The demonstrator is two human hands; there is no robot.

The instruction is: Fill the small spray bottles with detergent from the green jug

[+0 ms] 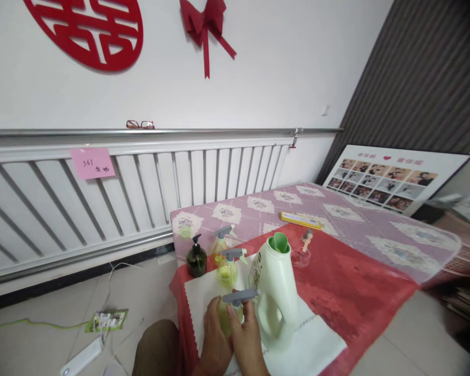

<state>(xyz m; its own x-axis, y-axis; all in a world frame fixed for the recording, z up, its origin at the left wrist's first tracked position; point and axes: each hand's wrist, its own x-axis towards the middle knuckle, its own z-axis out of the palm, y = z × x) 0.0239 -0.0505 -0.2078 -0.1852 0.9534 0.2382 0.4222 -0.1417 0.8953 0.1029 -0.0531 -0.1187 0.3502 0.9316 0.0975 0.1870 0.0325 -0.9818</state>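
Both my left hand (212,334) and my right hand (247,334) are closed around a small yellow-green spray bottle (225,318) with a grey trigger head. It stands upright near the front of a white cloth (317,344). Just right of my hands is a large pale green jug (272,292) with a handle and a green spout in its open neck. Beyond my hands, a second spray bottle (227,274) stands on the cloth, with a third spray bottle (219,245) behind it. A dark green pump bottle (196,260) stands to their left.
A red cloth (337,282) covers part of the table. Farther back lie a yellow flat box (301,220), a small brush-like item (307,239) and a green lid (185,232). A white radiator (141,193) runs behind. Power strips (82,357) and cables lie on the floor at left.
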